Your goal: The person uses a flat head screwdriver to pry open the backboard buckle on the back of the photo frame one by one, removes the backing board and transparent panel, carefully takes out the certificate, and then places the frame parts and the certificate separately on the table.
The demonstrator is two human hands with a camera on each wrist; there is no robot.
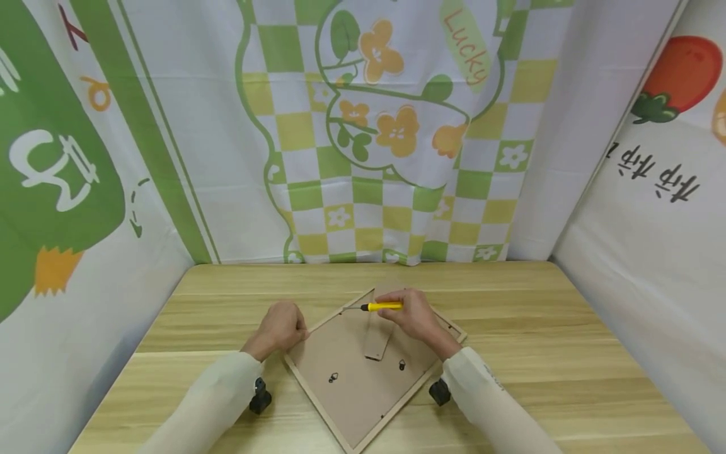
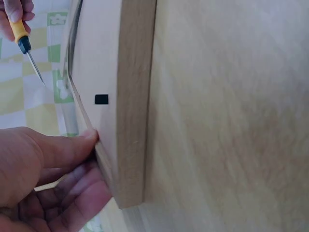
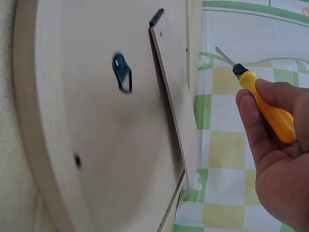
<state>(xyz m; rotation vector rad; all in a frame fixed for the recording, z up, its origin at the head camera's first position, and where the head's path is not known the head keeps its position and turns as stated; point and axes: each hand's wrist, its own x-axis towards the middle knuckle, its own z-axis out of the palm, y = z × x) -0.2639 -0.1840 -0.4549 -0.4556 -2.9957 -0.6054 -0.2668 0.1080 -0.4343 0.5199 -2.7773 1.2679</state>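
Note:
A wooden picture frame lies back side up on the table, turned cornerwise, with a brown backing board in it. My left hand grips its left corner; the left wrist view shows the thumb on the edge and the other fingers curled beside it. A yellow-handled screwdriver is held in my right hand, between thumb and fingers. Its thin metal blade points left, over the far left side of the frame, near a small dark tab. Whether the tip touches cannot be told.
A stand leg is attached to the backing and sticks up slightly in the right wrist view. Two hanging hooks and several small dark tabs sit on the back. Printed curtains rise behind the wooden table.

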